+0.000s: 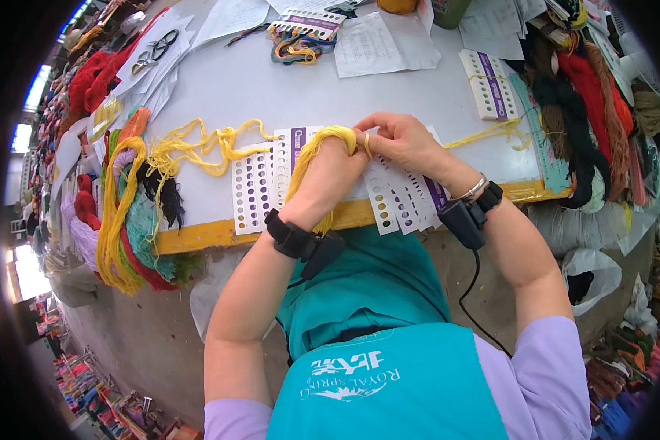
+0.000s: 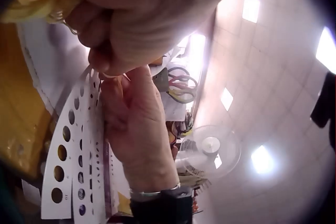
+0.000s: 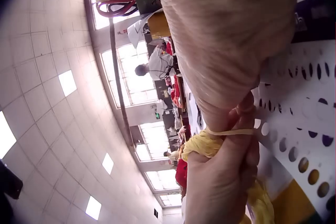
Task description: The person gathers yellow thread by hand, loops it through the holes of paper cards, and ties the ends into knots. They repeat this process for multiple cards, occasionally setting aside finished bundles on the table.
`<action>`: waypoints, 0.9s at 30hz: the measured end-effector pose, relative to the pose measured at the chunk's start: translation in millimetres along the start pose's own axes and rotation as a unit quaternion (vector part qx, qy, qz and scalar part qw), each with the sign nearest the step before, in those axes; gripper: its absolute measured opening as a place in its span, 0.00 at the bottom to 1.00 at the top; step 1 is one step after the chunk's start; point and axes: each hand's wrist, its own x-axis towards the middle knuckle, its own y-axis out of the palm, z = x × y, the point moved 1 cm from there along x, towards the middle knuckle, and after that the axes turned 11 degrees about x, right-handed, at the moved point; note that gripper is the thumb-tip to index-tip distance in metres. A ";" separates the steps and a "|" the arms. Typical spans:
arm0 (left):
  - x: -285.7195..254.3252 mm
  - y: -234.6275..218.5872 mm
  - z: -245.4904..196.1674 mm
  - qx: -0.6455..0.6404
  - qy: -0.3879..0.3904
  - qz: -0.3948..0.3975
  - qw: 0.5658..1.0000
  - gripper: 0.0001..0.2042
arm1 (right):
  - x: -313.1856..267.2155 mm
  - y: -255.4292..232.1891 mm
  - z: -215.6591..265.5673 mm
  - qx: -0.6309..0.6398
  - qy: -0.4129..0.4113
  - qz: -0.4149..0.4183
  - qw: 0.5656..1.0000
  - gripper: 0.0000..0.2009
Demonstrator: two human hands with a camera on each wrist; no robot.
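Observation:
A bundle of yellow yarn [image 1: 312, 158] lies draped over my left hand [image 1: 330, 176], whose curled fingers grip it. My right hand [image 1: 411, 150] meets the left fingertips and pinches a single strand of that yarn, which in the right wrist view crosses the left fingers beside the looped yarn bundle [image 3: 202, 145]. Under both hands lie white cards with rows of punched holes and purple bands, some left cards [image 1: 253, 194] beside the left wrist and some fanned right cards [image 1: 392, 194] below the right hand. Loose yellow yarn [image 1: 213, 150] trails off leftward across the table.
Colourful skeins [image 1: 125, 213] hang over the table's left edge, and dark and red skeins [image 1: 579, 110] over the right. Scissors [image 1: 154, 51] lie on papers at back left. A card stack [image 1: 489, 84] sits at right, a threaded card [image 1: 306, 29] at the back. The yellow table edge [image 1: 271, 235] runs in front.

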 end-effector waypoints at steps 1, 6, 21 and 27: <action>-0.5 -0.1 -0.9 -0.009 0.012 -0.017 1.000 0.03 | 1.5 1.6 -1.0 -0.003 0.002 0.008 1.000 0.18; -26.8 -50.8 -0.6 -0.497 -0.184 0.126 0.839 0.11 | -1.7 5.1 8.3 -0.168 -0.013 -0.016 0.986 0.17; -132.2 -240.6 98.3 -0.135 -0.187 -0.282 0.931 0.14 | 9.3 2.2 15.9 -0.176 0.035 0.018 0.984 0.06; -133.0 -181.5 66.9 -0.008 -0.045 -0.248 0.968 0.18 | 35.1 -25.1 36.2 -0.056 0.083 0.050 0.994 0.05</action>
